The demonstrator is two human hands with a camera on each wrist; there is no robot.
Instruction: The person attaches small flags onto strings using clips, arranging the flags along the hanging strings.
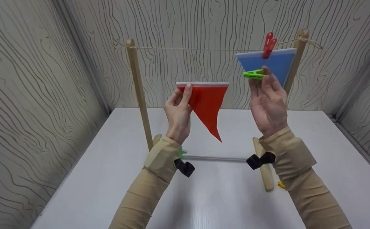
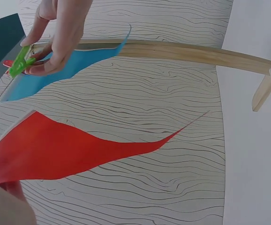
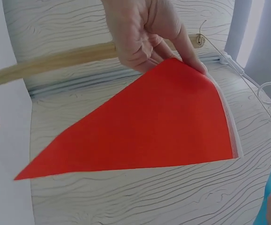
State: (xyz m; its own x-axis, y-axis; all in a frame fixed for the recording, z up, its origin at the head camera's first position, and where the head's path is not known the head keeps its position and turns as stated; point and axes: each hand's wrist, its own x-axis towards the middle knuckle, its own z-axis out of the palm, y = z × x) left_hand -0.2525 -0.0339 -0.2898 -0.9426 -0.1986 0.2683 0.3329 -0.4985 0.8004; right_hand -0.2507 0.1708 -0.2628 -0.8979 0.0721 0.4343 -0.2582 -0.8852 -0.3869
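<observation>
Centrally, one red pennant (image 1: 208,101), triangular, white-banded along the top, point downward with its tip curling; position: in mid-air, below the string and left of the blue pennant. Left hand (image 1: 178,114): pinches the pennant at the band's left corner, thumb on the near face, fingers behind, a hold that seemingly leaves most of the band exposed and roughly level. Right hand (image 1: 269,105): raised, palm showing, pinching one green clothespin (image 1: 254,74) by its fingertips, so that much of the clip projects clear of them. Behind this hand, one blue pennant (image 1: 248,60), hung near the right post and fixed to the string by one red clothespin (image 1: 269,46) over its white band; lower portion partly hidden by the hand in the head view. String (image 1: 185,48): thin, tied at both post tops, presumably drawn taut to bear hung pieces. Supports: wooden left post (image 1: 138,92) and right post (image 1: 302,36). Below, a clear rod (image 1: 216,157) spans between the feet, probably as a brace. One yellow clip (image 1: 281,184), on the white table (image 1: 216,197) just beside the right wooden foot (image 1: 267,178).
</observation>
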